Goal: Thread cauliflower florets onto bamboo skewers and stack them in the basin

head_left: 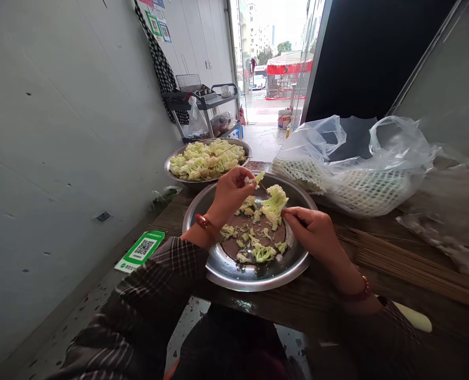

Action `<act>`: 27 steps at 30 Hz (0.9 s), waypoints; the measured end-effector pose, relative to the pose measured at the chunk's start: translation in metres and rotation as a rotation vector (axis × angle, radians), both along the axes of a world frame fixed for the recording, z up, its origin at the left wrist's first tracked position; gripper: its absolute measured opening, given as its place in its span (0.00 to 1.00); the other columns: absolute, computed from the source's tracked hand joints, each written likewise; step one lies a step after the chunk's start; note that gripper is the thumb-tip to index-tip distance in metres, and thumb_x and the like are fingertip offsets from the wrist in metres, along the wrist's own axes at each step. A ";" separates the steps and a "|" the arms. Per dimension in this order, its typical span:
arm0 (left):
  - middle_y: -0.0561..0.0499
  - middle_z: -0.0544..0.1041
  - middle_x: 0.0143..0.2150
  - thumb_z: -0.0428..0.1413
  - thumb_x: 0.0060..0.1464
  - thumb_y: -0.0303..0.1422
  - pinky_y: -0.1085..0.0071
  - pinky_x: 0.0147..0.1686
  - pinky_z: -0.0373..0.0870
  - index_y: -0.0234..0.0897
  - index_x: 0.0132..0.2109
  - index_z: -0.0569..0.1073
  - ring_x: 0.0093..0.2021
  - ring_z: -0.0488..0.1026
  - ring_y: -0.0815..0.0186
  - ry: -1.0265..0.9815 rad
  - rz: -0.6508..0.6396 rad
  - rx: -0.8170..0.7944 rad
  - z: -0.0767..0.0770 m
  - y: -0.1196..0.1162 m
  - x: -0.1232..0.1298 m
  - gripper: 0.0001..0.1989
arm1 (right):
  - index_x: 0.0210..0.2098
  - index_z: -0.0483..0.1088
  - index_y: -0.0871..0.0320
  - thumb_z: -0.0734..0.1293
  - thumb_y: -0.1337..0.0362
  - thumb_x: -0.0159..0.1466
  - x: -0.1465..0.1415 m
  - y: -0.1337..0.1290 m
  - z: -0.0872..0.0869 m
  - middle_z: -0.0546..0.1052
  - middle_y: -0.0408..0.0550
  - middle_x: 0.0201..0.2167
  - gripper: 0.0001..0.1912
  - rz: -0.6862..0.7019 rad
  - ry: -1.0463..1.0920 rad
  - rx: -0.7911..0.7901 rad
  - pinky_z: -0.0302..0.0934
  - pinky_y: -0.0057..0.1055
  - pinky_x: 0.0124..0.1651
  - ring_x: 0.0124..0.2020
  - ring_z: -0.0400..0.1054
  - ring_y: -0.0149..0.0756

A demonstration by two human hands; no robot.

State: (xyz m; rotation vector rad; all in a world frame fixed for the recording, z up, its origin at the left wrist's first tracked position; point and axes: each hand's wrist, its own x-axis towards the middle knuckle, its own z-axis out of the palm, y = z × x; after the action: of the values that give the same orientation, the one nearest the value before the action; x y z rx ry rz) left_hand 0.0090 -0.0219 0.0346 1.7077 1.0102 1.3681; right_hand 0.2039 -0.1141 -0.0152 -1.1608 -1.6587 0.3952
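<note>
My left hand (234, 190) is pinched around a small cauliflower floret (259, 178) above a wide steel basin (254, 284). A thin skewer (263, 187) runs from near that floret into a larger cauliflower piece (276, 201). My right hand (311, 229) is closed at the other side of this piece, with the skewer's lower end mostly hidden by the fingers. Whether the small floret touches the skewer tip is hard to make out. Loose florets and crumbs (263, 253) lie on the basin's bottom.
Behind stands another steel bowl (168, 168) heaped with cauliflower. Plastic bags (361, 179) of net-wrapped produce sit at the back right. Bare skewers (408, 264) lie on the table's right side, near a pale handle-like object (414, 316). A green QR-code card (141, 250) is at left.
</note>
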 end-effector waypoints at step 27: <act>0.50 0.77 0.35 0.68 0.45 0.32 0.74 0.34 0.70 0.35 0.36 0.78 0.34 0.71 0.71 -0.025 -0.332 -0.139 0.004 -0.014 0.007 0.10 | 0.31 0.79 0.58 0.65 0.62 0.65 0.000 0.002 0.002 0.79 0.43 0.23 0.12 -0.055 0.029 -0.044 0.61 0.28 0.31 0.25 0.71 0.34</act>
State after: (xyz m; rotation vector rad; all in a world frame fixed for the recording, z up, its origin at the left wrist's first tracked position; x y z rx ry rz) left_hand 0.0160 -0.0360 0.0389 1.6621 0.7485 1.0775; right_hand 0.2041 -0.1123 -0.0127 -1.2253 -1.5971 0.4141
